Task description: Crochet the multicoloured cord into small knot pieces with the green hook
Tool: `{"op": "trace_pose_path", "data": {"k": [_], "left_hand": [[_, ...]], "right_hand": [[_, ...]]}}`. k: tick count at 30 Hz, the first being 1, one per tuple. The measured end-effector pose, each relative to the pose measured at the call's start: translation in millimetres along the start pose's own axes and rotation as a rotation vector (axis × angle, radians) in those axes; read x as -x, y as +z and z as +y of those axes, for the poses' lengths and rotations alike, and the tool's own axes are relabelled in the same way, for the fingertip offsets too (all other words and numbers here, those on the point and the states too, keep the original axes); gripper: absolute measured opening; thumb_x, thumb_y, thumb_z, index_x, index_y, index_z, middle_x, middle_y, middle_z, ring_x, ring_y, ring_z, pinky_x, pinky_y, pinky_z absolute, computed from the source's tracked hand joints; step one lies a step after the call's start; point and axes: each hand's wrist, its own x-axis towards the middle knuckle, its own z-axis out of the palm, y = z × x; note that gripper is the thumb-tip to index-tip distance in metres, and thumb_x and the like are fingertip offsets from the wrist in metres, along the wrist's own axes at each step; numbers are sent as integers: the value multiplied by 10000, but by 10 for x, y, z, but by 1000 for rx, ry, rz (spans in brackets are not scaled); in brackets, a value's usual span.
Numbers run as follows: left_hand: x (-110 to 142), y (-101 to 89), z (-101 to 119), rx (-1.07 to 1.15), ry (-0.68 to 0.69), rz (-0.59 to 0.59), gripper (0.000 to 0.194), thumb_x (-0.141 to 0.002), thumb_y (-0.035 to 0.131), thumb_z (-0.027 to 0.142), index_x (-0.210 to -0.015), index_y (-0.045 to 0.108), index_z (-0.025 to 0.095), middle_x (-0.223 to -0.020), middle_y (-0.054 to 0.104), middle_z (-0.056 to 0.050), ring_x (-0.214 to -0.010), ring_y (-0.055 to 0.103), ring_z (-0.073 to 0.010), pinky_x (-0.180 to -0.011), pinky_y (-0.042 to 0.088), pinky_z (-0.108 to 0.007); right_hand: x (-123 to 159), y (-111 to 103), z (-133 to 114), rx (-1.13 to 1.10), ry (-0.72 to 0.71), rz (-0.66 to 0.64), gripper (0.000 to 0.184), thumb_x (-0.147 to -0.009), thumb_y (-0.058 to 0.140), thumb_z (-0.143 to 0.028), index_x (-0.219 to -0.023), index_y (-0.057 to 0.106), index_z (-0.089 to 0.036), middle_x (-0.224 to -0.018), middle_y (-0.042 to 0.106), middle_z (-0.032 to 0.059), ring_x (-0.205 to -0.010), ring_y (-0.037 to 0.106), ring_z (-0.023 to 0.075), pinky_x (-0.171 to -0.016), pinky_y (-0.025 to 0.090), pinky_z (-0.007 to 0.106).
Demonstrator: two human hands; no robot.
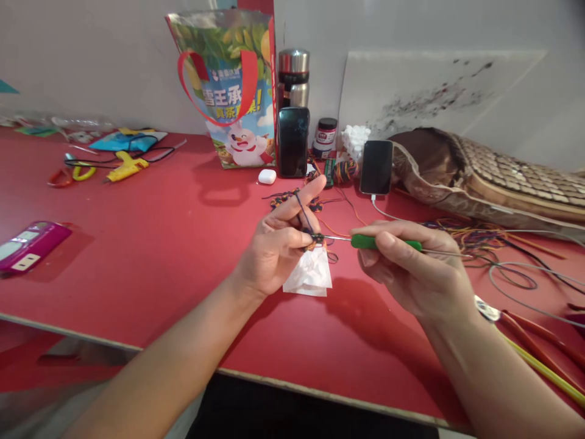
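My left hand (272, 250) pinches a small dark and orange crochet piece (315, 239) between thumb and fingers. Over its raised index finger runs a dark strand of yarn (303, 212) that drops to the piece. My right hand (420, 259) grips a crochet hook with a green handle (363, 242), held level and pointing left. The hook's metal shaft meets the crochet piece; its tip is hidden there. Just below, a crumpled white tissue (311, 271) lies on the table. Behind my left hand lies a coil of multicoloured yarn (280, 200), partly covered.
On the red table (137, 244), a glue gun (125, 166) and a magenta power strip (34, 247) lie left. A gift bag (237, 91), a phone (293, 143), and a charging phone (376, 167) stand behind. Tangled yarn (470, 235) and red-handled pliers (525, 329) lie right.
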Motion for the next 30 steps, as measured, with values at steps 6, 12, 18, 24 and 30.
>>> {"op": "trace_pose_path", "data": {"k": [6,12,18,24,30], "left_hand": [[-10,-20,-4,85,-15,4,512,-679,685,70,-1134,818,266,-697,607,38,-607,448,-93,-596,440,-235],[10,-55,48,-479,212,3,374,-792,751,100,-1135,798,242,-905,752,-28,-683,503,-132,-621,412,-293],[53,-31,-7,-676,277,92,102,-828,701,116,-836,729,214,-1089,801,-63,-624,437,-121,-576,334,-326],[33,-46,-27,-574,265,94,129,-813,687,115,-728,642,200,-1350,757,-73,-734,520,-137,-628,404,-319],[14,-54,-9,-413,228,87,269,-758,702,123,-979,792,246,-998,780,-34,-677,484,-133,-592,396,-307]], "right_hand": [[-21,13,104,-60,-18,2,213,-689,987,-425,-810,893,-277,-590,718,36,-465,537,114,-405,390,248],[-4,-106,99,181,-211,15,48,-844,881,-305,-859,894,-262,-650,719,37,-523,574,136,-433,395,267],[134,-57,49,658,-521,-35,188,-948,739,-166,-1015,872,-280,-743,731,26,-565,594,142,-539,492,309],[186,16,60,684,-553,-19,190,-960,722,-185,-1034,860,-294,-755,736,30,-597,633,164,-551,522,325],[149,-20,96,414,-394,0,142,-967,747,-240,-987,875,-300,-707,710,22,-572,598,147,-510,488,305]]}}
